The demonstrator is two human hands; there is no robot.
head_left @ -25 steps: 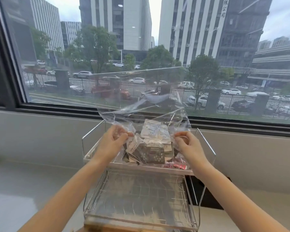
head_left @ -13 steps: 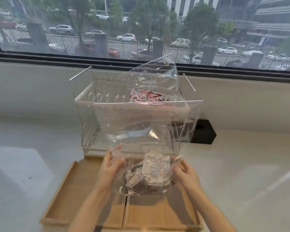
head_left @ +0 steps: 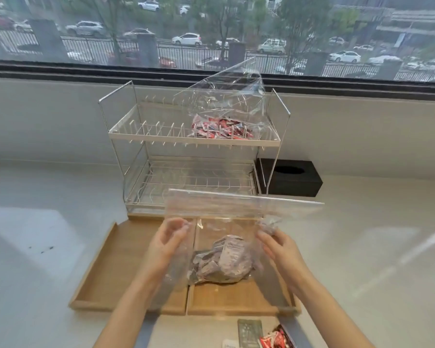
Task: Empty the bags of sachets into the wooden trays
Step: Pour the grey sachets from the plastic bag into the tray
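Head view: both hands, left (head_left: 166, 243) and right (head_left: 279, 247), pinch the bag (head_left: 226, 249) sides at centre frame. Tip its mouth (now upward) low over the right tray (head_left: 239, 301), so sachets (head_left: 224, 262) stay inside.

A wide window (head_left: 211, 31) above a pale counter (head_left: 374, 247) shows parked cars and trees.

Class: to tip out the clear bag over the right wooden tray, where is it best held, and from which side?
Probably grip the clear bag by its bottom corners, from both sides: its mouth stands upward, sachets slumped low.
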